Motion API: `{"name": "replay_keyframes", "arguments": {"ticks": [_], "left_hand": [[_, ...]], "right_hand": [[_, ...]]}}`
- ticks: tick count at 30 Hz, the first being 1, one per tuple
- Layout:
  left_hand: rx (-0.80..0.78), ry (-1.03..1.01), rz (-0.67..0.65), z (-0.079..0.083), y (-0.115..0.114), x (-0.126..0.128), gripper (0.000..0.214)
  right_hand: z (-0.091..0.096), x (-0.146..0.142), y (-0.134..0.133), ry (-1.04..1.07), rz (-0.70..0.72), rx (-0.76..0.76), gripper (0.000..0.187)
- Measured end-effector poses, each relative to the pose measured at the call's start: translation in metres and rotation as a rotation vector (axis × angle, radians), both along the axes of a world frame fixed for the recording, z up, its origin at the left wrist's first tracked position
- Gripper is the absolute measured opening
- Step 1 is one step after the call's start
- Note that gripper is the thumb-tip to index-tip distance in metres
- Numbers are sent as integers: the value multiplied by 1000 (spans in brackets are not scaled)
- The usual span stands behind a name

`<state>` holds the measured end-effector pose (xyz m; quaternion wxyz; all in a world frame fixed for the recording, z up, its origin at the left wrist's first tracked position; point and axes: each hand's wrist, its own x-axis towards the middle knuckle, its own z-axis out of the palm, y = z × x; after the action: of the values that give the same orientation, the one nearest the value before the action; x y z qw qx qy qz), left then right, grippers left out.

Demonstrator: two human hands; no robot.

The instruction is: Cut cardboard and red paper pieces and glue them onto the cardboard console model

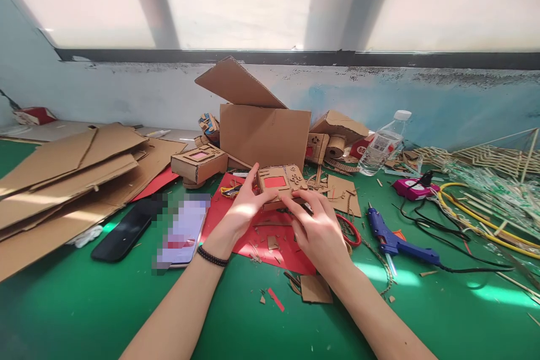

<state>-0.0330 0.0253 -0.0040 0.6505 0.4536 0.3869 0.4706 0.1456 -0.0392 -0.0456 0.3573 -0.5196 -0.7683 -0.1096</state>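
Observation:
A small cardboard game console (297,176), with a red screen and raised cardboard buttons, is held just above a red paper sheet (291,256). My left hand (247,202) grips its left side, the thumb along the front edge. On the right, my right hand (318,228) holds the front edge with bent fingers; part of its grip is hidden beneath. A similar cardboard box with a pink window (198,166) rests to the left. Cardboard scraps (273,242) lie on the red paper, and red-handled scissors (352,230) lie beside my right hand.
Stacked cardboard sheets (63,180) fill the left, near a black phone-shaped object (122,233) and a phone (185,230). Upright cardboard (265,132) stands behind. At right are a blue glue gun (394,242) with its cord, a water bottle (382,146) and thin sticks (485,154).

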Motion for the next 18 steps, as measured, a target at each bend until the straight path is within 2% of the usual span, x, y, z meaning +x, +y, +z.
{"name": "replay_keyframes", "arguments": {"ticks": [6,12,18], "left_hand": [[-4,63,-1,2,2,1,125],[36,98,30,5,-2,4,120],[53,142,48,6,-6,6,119]], "right_hand": [[2,-2,-2,4,-17,16,52],[2,1,1,40,8,28,48],[0,8,7,39,-55,111,30]]}}
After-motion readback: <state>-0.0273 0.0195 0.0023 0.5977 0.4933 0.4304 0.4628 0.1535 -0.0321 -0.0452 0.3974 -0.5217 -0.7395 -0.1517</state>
